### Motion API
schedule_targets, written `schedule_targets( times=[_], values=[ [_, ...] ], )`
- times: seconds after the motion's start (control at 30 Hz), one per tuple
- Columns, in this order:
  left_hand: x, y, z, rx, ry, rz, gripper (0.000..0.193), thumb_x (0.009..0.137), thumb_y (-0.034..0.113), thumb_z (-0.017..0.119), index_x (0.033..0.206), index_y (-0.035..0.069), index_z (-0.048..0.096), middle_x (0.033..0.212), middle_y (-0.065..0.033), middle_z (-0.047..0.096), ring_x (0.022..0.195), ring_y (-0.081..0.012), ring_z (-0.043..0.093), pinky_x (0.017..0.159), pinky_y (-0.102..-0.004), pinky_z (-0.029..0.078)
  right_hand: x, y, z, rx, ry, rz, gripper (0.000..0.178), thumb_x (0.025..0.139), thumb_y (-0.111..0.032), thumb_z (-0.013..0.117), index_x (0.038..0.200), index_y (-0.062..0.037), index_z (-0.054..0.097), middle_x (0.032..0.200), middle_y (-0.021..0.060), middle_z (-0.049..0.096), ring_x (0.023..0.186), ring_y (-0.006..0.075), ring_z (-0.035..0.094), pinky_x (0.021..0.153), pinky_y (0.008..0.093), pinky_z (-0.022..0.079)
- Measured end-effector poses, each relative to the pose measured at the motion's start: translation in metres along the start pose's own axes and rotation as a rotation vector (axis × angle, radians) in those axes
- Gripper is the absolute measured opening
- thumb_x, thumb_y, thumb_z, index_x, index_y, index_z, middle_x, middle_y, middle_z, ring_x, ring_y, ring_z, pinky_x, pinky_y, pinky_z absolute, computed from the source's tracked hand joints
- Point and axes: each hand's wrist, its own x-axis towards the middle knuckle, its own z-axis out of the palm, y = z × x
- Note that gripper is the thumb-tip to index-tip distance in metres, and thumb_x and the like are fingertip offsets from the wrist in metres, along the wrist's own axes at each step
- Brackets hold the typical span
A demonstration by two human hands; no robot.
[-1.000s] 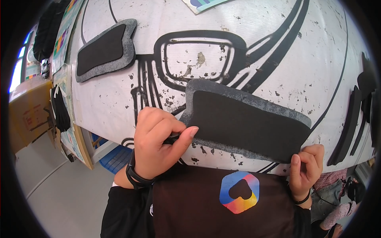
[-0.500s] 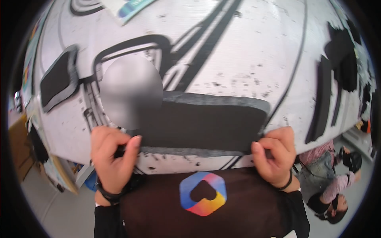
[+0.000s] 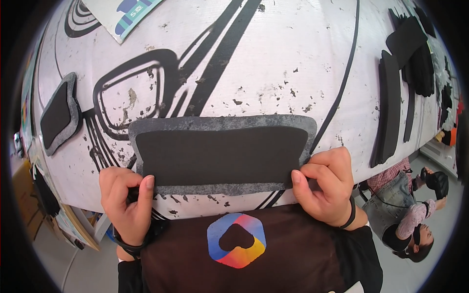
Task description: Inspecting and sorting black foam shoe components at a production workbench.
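A wide dark foam-like panel (image 3: 222, 155) with a mottled grey border lies in front of me on the printed white table cover. At its near left corner my left hand (image 3: 128, 198) is closed, thumb and bent fingers pinching the edge. My right hand (image 3: 326, 188) grips the near right corner the same way, its thumb on the dark top face. The fingers under the panel are hidden. A smaller piece (image 3: 61, 115) of the same dark and grey material lies apart on the left.
Long black strips (image 3: 388, 107) and a heap of black pieces (image 3: 419, 73) lie along the table's right side. A printed sheet (image 3: 121, 19) rests at the far left. Beyond the right edge, a person (image 3: 403, 215) holds a black object. Cardboard boxes (image 3: 29, 195) stand at lower left.
The whole scene has shifted left in view, panel and hands with it. A pale round blur that covered the panel's left part is gone. Both hands keep their hold.
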Motion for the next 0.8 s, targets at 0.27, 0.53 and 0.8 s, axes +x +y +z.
schedule_targets(
  times=[0.27, 0.53, 0.8],
  values=[
    [-0.008, -0.002, -0.004, 0.148, 0.106, 0.233, 0.020, 0.071, 0.006, 0.076, 0.071, 0.005, 0.056, 0.086, -0.0074, 0.058, 0.084, -0.0267, 0.053, 0.071, -0.0343, 0.043, -0.002, -0.002, 0.001, -0.001, -0.007, 0.016, 0.015, 0.067, -0.003, 0.074, 0.074, -0.0065, 0.061, 0.075, 0.0040, 0.054, 0.066, 0.0211, 0.046, 0.059, 0.0309, 0.035],
    [-0.005, -0.007, -0.005, 0.068, 0.031, 0.386, 0.021, 0.074, 0.012, 0.075, 0.076, 0.002, 0.057, 0.083, -0.0105, 0.064, 0.086, -0.0326, 0.060, 0.074, -0.0403, 0.047, -0.004, -0.003, 0.000, 0.023, -0.016, 0.042, 0.014, 0.069, -0.001, 0.072, 0.076, -0.0048, 0.060, 0.078, 0.0065, 0.055, 0.068, 0.0240, 0.047, 0.060, 0.0333, 0.037],
    [-0.005, -0.001, -0.006, 0.138, 0.037, 0.396, 0.023, 0.074, 0.019, 0.075, 0.076, 0.004, 0.057, 0.086, -0.0073, 0.066, 0.097, -0.0329, 0.063, 0.072, -0.0392, 0.047, -0.008, -0.001, -0.003, 0.050, -0.021, 0.074, 0.008, 0.077, 0.002, 0.064, 0.078, -0.0014, 0.056, 0.081, 0.0103, 0.057, 0.073, 0.0256, 0.049, 0.065, 0.0336, 0.040]
  ],
)
